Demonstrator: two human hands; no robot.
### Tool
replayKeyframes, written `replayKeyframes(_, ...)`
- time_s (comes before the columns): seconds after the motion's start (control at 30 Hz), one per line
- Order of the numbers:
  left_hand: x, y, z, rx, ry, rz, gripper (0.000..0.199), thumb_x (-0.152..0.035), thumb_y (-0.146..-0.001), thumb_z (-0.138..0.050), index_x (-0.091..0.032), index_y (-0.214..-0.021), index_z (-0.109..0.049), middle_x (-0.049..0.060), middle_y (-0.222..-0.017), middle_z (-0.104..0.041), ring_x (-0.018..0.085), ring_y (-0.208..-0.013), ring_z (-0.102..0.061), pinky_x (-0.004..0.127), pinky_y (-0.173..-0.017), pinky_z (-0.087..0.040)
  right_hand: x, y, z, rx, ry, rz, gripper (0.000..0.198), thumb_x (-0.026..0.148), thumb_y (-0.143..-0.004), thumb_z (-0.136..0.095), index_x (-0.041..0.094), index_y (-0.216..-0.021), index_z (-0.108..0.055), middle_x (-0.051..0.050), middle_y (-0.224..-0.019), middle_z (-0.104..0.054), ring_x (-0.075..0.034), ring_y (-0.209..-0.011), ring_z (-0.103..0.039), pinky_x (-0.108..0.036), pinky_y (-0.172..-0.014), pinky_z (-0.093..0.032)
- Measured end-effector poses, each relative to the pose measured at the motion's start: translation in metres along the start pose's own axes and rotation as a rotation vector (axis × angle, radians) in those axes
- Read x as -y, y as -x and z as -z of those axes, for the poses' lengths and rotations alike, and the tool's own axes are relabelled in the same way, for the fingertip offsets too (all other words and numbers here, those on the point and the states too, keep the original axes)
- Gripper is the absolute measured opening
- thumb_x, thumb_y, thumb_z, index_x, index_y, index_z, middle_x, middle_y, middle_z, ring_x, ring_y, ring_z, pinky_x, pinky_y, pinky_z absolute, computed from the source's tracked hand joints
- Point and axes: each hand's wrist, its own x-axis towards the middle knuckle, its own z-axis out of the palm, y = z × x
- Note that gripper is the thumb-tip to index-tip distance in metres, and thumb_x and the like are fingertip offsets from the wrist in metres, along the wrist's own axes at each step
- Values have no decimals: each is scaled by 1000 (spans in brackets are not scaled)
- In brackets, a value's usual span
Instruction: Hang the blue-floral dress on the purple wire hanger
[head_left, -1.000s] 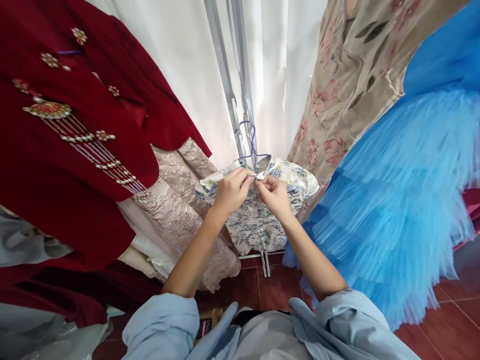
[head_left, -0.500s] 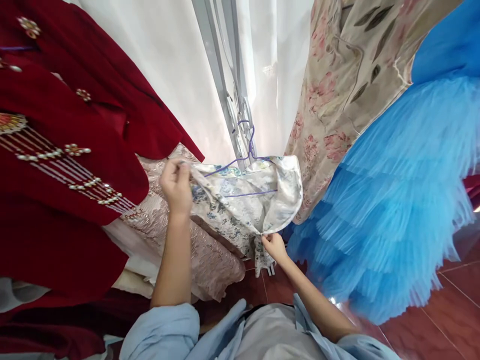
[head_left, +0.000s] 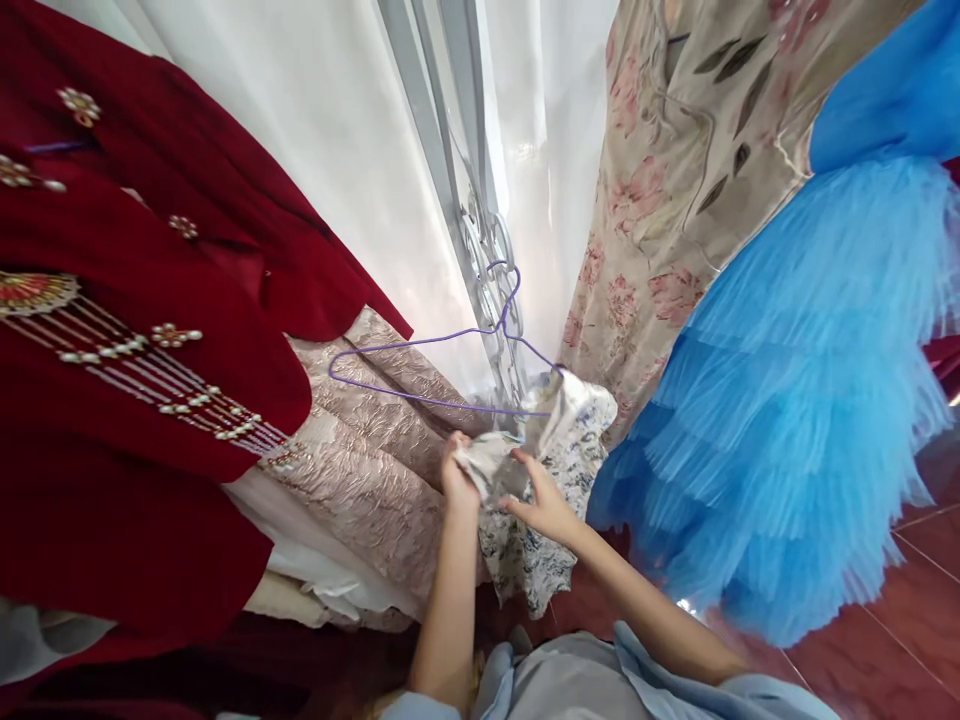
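Note:
A white garment with a blue floral print (head_left: 574,450) hangs by one shoulder from the right end of a purple wire hanger (head_left: 420,400). The hanger's left arm is bare. My left hand (head_left: 460,478) is closed on a bunched edge of the garment, below the hanger's bottom bar. Close by on the right, my right hand (head_left: 546,505) has its thumb and forefinger spread apart beside the bunched cloth. Whether its other fingers touch the fabric is hidden.
A grey metal rack with hooks (head_left: 484,250) holds the hanger. On the left hang a beaded dark red garment (head_left: 172,400) and a pink brocade garment (head_left: 375,450). On the right are a beige floral dress (head_left: 637,230) and a blue tiered tulle dress (head_left: 742,400). White curtain (head_left: 315,130) hangs behind.
The garment's left side has come off the hanger. My left hand has moved right and down with the cloth. My right hand has let go of the front edge and its fingers have spread.

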Motion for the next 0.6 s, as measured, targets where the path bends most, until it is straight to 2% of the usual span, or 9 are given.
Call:
replayKeyframes(0.07,14,30,-18,56,-85,21,46,-64,-86,-61,-18,-79,-58,1,-69,-56,13,-63,-53,25,-63,-47,7,-3,5,178,-87,-5,63,27,-72,-74,18,-132,-56,-12,-130,-64,-30,-118,-60,-42,-104,-46)
replayKeyframes(0.13,17,48,-26,177,-238,5,39,-57,-89,-61,-18,-85,-63,4,-78,-61,16,-73,-58,26,-69,-48,7,2,14,311,-157,-71,43,21,-74,-68,17,-117,-63,-7,-109,-69,-25,-97,-64,-36,-91,-51)
replayKeyframes(0.23,13,63,-23,377,-354,5,36,-53,-95,-56,-19,-93,-68,7,-92,-66,20,-89,-62,30,-83,-49,7,19,35,393,-153,-162,9,22,-81,-60,16,-88,-63,-1,-79,-63,-16,-72,-56,-27,-70,-47)
replayKeyframes(0.33,17,84,-16,658,-238,201,51,-66,-88,-59,-19,-104,-69,10,-102,-69,23,-94,-64,33,-86,-50,18,32,69,541,-108,-119,22,28,-90,-53,17,-72,-56,2,-66,-53,-12,-62,-45,-24,-61,-40)
replayKeyframes(0.4,26,106,-14,760,-183,363,63,-73,-77,-66,-18,-107,-69,11,-103,-70,25,-94,-64,34,-85,-51,31,35,97,627,-53,-58,25,30,-93,-50,17,-73,-58,2,-67,-55,-13,-63,-46,-24,-62,-40)
replayKeyframes(0.5,37,139,-14,759,-284,498,58,-66,-70,-77,-17,-99,-72,9,-100,-71,26,-93,-64,33,-85,-51,55,35,144,616,87,13,26,30,-97,-48,17,-80,-63,-1,-72,-61,-15,-66,-50,-25,-63,-41)
replayKeyframes(0.6,31,155,-12,709,-370,461,45,-58,-77,-74,-15,-89,-71,5,-87,-68,22,-84,-61,31,-80,-49,79,34,193,518,200,133,31,34,-100,-45,19,-80,-64,-4,-76,-63,-17,-68,-54,-27,-66,-42)
